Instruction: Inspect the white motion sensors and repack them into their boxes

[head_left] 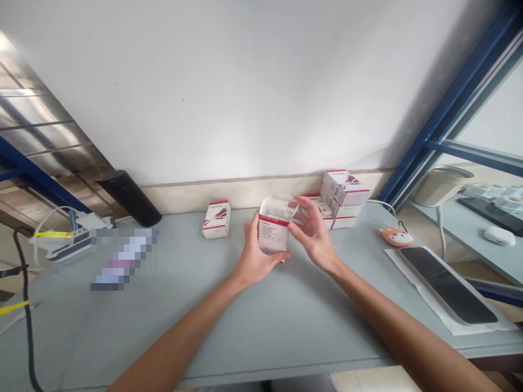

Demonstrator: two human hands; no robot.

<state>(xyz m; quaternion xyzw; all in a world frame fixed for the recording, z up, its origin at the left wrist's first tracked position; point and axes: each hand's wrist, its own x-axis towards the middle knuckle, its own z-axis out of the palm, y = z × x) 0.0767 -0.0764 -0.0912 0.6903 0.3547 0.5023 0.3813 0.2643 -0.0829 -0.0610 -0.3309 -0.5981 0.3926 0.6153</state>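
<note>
A small white and red cardboard box, printed "DETECTOR", is held up over the grey table with its top flaps raised. My left hand wraps round its left side and bottom, fingers closed on it. My right hand is at the upper right, thumb and fingers pinching the edge of the open flap. What lies inside the box cannot be made out. To the left stands a similar closed box. Behind my right hand several more such boxes are stacked against the wall.
A black cylinder, a power strip with cables and a blurred-out item are on the left. On the right lie a fox-shaped case and a dark-screened phone on white paper. Blue frame posts flank the table.
</note>
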